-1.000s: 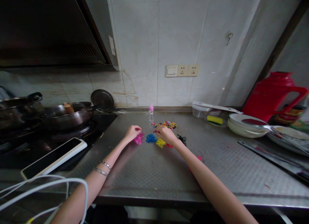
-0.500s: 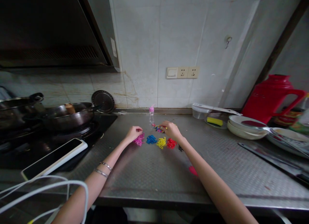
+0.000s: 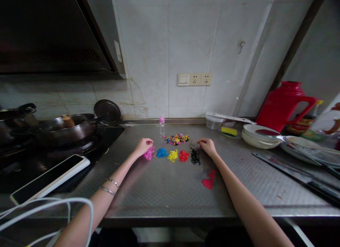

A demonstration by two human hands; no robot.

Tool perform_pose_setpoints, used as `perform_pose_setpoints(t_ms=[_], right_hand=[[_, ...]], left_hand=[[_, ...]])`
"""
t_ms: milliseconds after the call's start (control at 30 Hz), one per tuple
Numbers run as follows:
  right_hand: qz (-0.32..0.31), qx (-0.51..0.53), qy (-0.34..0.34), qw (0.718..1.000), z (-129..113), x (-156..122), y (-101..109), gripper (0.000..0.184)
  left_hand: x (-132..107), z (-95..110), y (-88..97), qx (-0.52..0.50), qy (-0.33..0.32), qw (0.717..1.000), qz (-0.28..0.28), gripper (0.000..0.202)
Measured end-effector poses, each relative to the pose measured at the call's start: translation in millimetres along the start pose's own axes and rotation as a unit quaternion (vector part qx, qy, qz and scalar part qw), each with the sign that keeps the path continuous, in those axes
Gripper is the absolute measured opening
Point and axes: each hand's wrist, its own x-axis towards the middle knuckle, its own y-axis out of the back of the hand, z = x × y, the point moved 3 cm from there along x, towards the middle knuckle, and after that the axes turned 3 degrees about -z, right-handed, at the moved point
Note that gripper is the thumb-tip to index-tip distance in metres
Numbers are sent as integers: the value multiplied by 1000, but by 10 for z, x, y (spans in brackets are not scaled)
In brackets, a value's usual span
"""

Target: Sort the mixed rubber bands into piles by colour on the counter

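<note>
My left hand (image 3: 145, 145) rests with curled fingers beside a pile of pink rubber bands (image 3: 149, 153); whatever it holds, if anything, is hidden. Right of that pile lie separate heaps of blue rubber bands (image 3: 162, 152), yellow rubber bands (image 3: 173, 155) and red rubber bands (image 3: 183, 156). Fingertips pinched, my right hand (image 3: 208, 146) is just right of and above the black rubber bands (image 3: 196, 156); what is in the pinch is too small to make out. A mixed-colour heap of rubber bands (image 3: 177, 139) lies behind the row.
Behind the mixed heap stands a small clear bottle with a pink top (image 3: 162, 124). Red heart-shaped pieces (image 3: 208, 181) lie near my right forearm. A stove with a pan (image 3: 61, 133) and a white-edged device (image 3: 50, 178) are left; bowls (image 3: 261, 142), a knife (image 3: 281, 170) and a red thermos (image 3: 284, 105) right.
My right hand has moved from the mixed heap rightward to the black pile, uncovering both. My left hand stays by the pink pile. The view has shifted slightly to the right.
</note>
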Motion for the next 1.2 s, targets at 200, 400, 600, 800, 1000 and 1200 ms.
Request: perform_pose_setpoints(t_ms=[200,400,600,800,1000,1200], right_hand=[[-17,22,8,1000,18,30,-15,28],[-5,44,-7,999,77,36,-13,28],[-5,54,-10,998,74,42,-16,28],[-3,44,-4,999,44,30,-15,27],[-4,40,3,999,41,27,-16,28],[-9,30,1,1000,53,36,-25,28]], left_hand=[[253,25,-169,57,-26,998,-28,22],[573,44,-476,158,-38,985,-59,27],[663,190,-630,208,-35,974,-76,27],[655,264,-668,239,-5,970,-53,21],[670,249,-668,235,-28,971,-42,21],[650,171,-546,176,-40,983,-41,22]])
